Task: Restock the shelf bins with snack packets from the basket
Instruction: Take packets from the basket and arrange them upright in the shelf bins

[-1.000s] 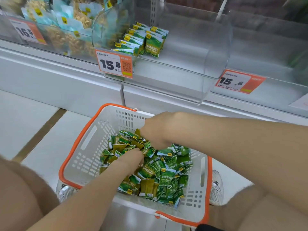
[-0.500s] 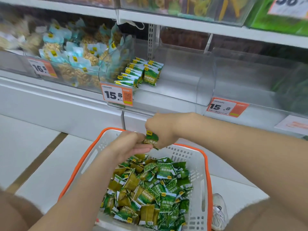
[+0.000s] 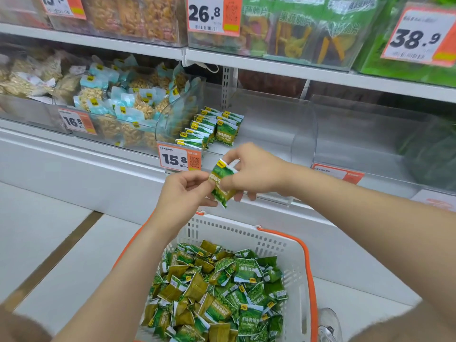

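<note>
A white basket with an orange rim [image 3: 293,248] stands on the floor below me, holding several small green snack packets [image 3: 222,290]. My right hand [image 3: 256,171] grips one green packet [image 3: 222,183] in the air in front of the shelf. My left hand [image 3: 183,191] pinches the same packet's left edge. Behind them is a clear shelf bin [image 3: 298,134] with two short rows of matching green packets [image 3: 212,128] standing at its left side; the rest of that bin is bare.
A 15.8 price tag [image 3: 180,157] hangs on the bin's front. The bin to the left [image 3: 118,112] is full of pale blue nut packets. Upper shelf bins [image 3: 283,28] hold other snacks. A further clear bin [image 3: 370,134] sits to the right.
Both hands rose out of the basket with one green packet and now hold it up in front of the shelf bin. My view tilted upward toward the shelves.
</note>
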Demonstrator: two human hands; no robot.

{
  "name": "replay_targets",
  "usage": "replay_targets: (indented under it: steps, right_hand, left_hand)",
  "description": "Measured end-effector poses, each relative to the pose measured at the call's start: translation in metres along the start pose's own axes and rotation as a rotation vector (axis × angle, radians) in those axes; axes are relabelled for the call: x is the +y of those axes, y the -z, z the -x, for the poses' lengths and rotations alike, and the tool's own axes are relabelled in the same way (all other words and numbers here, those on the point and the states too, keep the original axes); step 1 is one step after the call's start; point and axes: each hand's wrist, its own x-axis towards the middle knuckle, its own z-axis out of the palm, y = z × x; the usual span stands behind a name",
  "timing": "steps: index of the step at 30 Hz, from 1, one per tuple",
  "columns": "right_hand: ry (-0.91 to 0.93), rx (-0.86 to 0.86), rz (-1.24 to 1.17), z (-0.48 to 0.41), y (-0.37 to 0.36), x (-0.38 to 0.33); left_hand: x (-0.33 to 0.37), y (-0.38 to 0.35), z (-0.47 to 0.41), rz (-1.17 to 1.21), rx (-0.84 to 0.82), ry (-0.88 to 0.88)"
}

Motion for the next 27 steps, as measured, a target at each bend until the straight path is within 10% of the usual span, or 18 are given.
replay_targets:
  steps: [8,27]
  right_hand:
    - [0.057,0.628,-0.104,-0.057,0.014,-0.007]
    - [-0.326,0.387,0.423,-0.193,0.023,0.029]
  left_hand:
    - [0.016,0.000,-0.025,-0.603,0.384,-0.561]
    - [0.013,0.014,-0.084,-1.040,0.215,-0.605]
